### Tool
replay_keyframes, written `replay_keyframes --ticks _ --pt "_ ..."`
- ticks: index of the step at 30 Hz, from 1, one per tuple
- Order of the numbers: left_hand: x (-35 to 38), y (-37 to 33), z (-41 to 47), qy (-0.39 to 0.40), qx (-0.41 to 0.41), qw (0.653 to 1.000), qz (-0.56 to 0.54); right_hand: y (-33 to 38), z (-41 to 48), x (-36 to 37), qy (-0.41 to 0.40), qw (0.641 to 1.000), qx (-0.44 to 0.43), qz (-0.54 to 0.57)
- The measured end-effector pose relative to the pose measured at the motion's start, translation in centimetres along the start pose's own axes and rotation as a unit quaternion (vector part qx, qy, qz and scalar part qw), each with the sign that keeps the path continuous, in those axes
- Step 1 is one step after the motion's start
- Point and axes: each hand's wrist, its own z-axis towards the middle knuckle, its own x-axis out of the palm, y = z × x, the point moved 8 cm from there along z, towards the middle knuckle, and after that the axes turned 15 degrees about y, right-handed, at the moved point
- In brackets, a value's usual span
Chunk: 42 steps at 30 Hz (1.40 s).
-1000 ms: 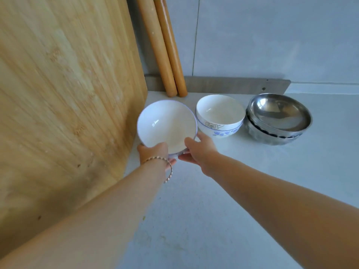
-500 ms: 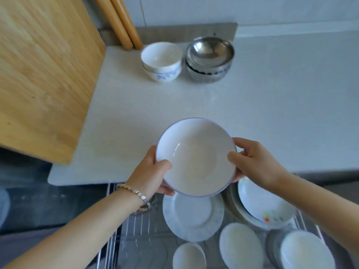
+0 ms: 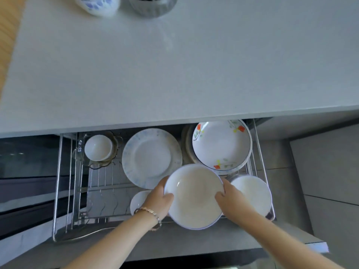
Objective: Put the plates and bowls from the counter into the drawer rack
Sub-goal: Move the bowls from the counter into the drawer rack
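A white bowl (image 3: 194, 197) with a thin blue rim hangs over the front middle of the wire drawer rack (image 3: 77, 191). My left hand (image 3: 158, 200) grips its left rim and my right hand (image 3: 227, 199) grips its right rim. On the counter (image 3: 174, 65) at the top edge stand a blue-flowered white bowl (image 3: 97, 4) and stacked steel bowls (image 3: 153, 6), both cut off by the frame.
The rack holds a pale blue-patterned plate (image 3: 151, 158), a flowered deep plate (image 3: 221, 144), a small white bowl in a glass dish (image 3: 98, 148), a white bowl (image 3: 252, 193) at the right and another (image 3: 138, 200) behind my left wrist. A wooden board (image 3: 7, 35) stands left.
Both hands lifted the white bowl off the counter, carried it toward me and lowered it over the open drawer rack. The view tilted down, so the counter bowls slid to the top edge.
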Motion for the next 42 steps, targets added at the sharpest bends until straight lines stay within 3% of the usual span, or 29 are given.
replay_keyframes --ticks 7,11,17,21,29,33,39,42 --pt "1.0 3.5 6.6 -0.026 -0.152 0.984 0.09 -4.9 5.8 3.7 -0.037 0.985 0.107 0.128" --pt "1.4 4.3 9.5 -0.018 -0.189 0.972 0.137 -6.3 7.3 4.4 -0.075 0.974 0.151 0.152" --pt "1.9 4.4 10.9 -0.014 -0.197 0.969 0.15 -6.6 8.1 4.2 -0.077 0.972 0.178 0.13" --pt "2.3 4.7 11.1 0.009 -0.19 0.975 0.112 -7.4 9.0 4.3 -0.056 0.962 0.189 0.188" --pt "3.0 5.0 10.1 -0.039 -0.127 0.99 0.041 -8.4 9.2 5.1 -0.088 0.941 0.166 0.28" --pt "2.9 5.4 10.2 -0.046 -0.139 0.989 0.036 -8.2 9.3 5.0 -0.087 0.947 0.157 0.266" --pt "2.4 4.5 9.3 -0.006 -0.188 0.977 0.104 -8.0 8.5 5.4 -0.015 0.951 0.21 0.225" --pt "1.4 2.5 6.9 -0.007 -0.156 0.975 0.158 -5.4 6.9 5.0 0.065 0.967 0.197 0.146"
